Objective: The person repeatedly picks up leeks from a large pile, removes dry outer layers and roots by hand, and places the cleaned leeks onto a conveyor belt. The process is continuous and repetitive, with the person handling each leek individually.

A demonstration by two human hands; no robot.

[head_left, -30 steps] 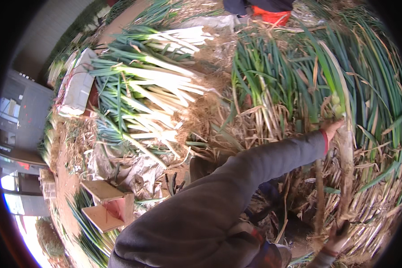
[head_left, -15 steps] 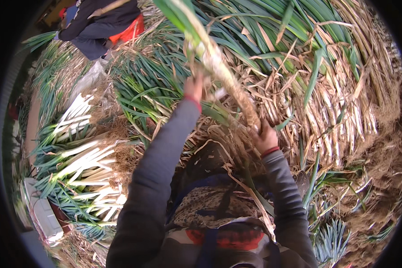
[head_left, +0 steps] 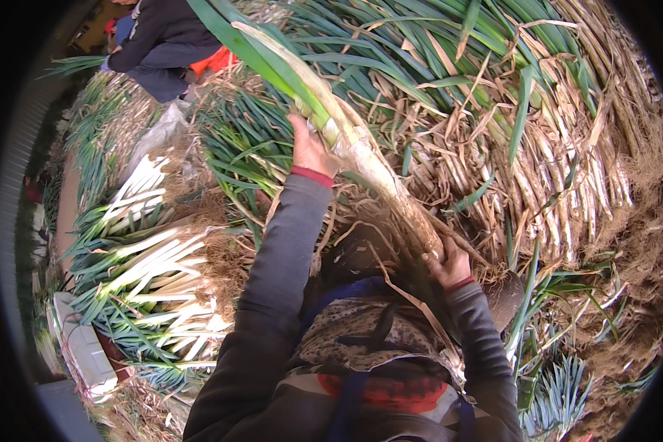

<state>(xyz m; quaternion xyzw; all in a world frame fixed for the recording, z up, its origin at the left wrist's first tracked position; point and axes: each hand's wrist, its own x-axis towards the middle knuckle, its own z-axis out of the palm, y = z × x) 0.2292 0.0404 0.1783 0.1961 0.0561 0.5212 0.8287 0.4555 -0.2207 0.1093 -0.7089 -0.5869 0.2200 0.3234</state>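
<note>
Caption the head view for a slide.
Left hand and right hand grip one long leek over a heap of untrimmed leeks.

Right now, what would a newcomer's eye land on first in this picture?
First, the big leek running diagonally through the middle, with the left hand gripping its pale stalk and the right hand at its root end. Behind it, to the right, lies a heap of uncleaned leeks with dry brown leaves. At the left lie trimmed white leeks in rows.
</note>
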